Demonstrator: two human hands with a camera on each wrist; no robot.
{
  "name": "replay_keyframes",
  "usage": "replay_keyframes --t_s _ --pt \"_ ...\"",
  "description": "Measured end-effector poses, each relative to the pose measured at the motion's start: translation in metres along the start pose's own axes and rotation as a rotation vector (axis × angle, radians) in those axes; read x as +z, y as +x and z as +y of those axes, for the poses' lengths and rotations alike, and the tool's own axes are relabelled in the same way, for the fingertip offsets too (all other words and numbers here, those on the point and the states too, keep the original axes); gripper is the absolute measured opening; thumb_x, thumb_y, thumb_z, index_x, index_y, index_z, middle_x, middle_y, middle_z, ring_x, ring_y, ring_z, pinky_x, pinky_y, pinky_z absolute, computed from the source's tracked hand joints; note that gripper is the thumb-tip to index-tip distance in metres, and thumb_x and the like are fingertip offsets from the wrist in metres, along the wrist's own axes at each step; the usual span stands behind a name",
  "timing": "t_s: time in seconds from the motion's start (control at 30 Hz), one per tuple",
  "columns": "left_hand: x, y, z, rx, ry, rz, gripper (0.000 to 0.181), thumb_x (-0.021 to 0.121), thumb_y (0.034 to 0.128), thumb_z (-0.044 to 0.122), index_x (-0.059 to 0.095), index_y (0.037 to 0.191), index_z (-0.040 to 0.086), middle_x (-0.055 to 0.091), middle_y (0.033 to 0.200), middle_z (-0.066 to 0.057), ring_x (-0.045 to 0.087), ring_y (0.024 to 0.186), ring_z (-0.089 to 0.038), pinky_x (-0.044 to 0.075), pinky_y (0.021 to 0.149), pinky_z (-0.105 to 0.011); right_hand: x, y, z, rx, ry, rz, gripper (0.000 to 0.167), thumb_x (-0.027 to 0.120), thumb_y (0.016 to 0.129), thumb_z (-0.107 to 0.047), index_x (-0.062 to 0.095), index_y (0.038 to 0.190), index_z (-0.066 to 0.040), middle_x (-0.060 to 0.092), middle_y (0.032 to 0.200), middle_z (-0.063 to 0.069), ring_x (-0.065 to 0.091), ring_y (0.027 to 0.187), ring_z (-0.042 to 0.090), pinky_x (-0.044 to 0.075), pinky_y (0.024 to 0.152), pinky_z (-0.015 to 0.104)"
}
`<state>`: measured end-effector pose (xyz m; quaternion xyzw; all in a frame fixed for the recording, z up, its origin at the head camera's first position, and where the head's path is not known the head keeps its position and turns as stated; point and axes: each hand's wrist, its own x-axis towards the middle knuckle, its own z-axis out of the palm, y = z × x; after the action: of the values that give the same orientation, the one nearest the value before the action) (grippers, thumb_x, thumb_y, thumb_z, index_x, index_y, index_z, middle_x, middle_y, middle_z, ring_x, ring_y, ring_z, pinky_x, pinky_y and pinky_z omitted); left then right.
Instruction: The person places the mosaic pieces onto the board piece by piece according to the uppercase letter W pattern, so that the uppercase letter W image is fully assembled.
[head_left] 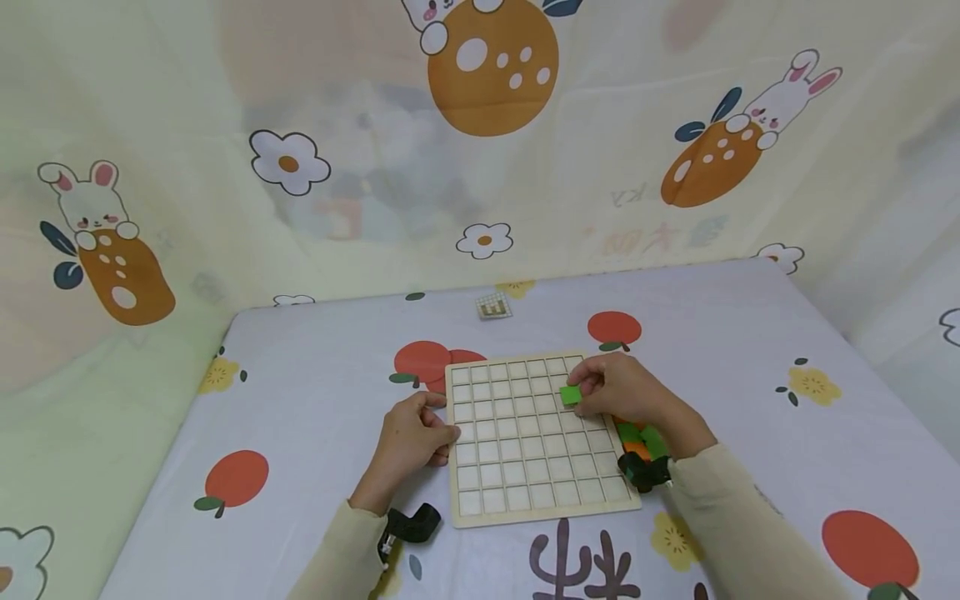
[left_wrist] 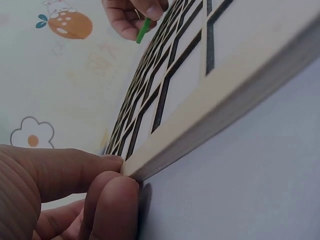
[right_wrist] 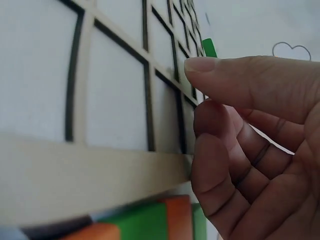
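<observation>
A square wooden grid board (head_left: 547,513) with pale square cells lies flat on the table. At its left edge, my left hand (head_left: 408,433) holds the rim between thumb and finger; the left wrist view shows these fingertips against the board's edge (left_wrist: 200,120). My right hand (head_left: 630,390) pinches a small flat green tile (head_left: 571,395) over the upper right cells. The tile (left_wrist: 143,31) is tilted in the left wrist view, and in the right wrist view the thumb partly hides it. Whether it touches the board, I cannot tell.
Several green and orange pieces (head_left: 637,450) lie along the board's right edge, partly under my right wrist. A small patterned card (head_left: 493,307) is on the table behind the board. The table has a printed cloth (head_left: 322,392), and a printed curtain (head_left: 360,225) hangs behind it.
</observation>
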<state>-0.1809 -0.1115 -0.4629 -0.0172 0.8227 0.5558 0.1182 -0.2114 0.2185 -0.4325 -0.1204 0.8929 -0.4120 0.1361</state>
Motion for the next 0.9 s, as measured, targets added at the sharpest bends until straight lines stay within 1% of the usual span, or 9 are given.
replay_keyframes --t_s 0.23,0.53,0.7,0.9 --pt "0.0003 0.0006 -0.0010 -0.008 0.001 0.008 0.045 0.081 0.0875 0.003 0.062 0.129 -0.002 0.062 0.081 -0.009 0.063 0.051 -0.012 0.059 0.052 -0.028 0.0041 0.0036 -0.0006 0.036 0.015 -0.008 0.026 0.085 0.083 -0.006 0.073 0.107 -0.003 0.065 0.092 0.006 0.057 0.087 0.021 0.052 0.075 0.030" --pt "0.0006 -0.0007 -0.0009 -0.003 0.001 0.015 0.046 0.081 0.0869 0.003 0.062 0.128 -0.002 0.063 0.080 -0.009 0.063 0.051 -0.012 0.059 0.051 -0.028 0.0073 0.0044 -0.0023 0.048 0.007 -0.018 0.026 0.085 0.082 -0.006 0.075 0.106 -0.003 0.065 0.093 0.007 0.057 0.088 0.021 0.051 0.079 0.034" --pt "0.0018 0.0003 -0.0014 -0.021 -0.002 0.016 0.044 0.081 0.0875 0.004 0.063 0.128 -0.001 0.063 0.081 -0.009 0.063 0.051 -0.012 0.059 0.052 -0.027 0.0077 0.0041 -0.0036 0.060 0.002 -0.019 0.026 0.085 0.082 -0.004 0.075 0.105 -0.003 0.065 0.092 0.007 0.056 0.088 0.021 0.051 0.078 0.033" --pt "0.0014 -0.0004 -0.0007 -0.028 0.003 0.017 0.046 0.081 0.0872 0.004 0.062 0.129 0.000 0.062 0.081 -0.009 0.063 0.052 -0.012 0.058 0.052 -0.026 0.0087 0.0042 -0.0045 0.084 0.021 -0.021 0.026 0.085 0.082 -0.004 0.074 0.106 -0.003 0.065 0.094 0.008 0.056 0.090 0.023 0.051 0.078 0.032"
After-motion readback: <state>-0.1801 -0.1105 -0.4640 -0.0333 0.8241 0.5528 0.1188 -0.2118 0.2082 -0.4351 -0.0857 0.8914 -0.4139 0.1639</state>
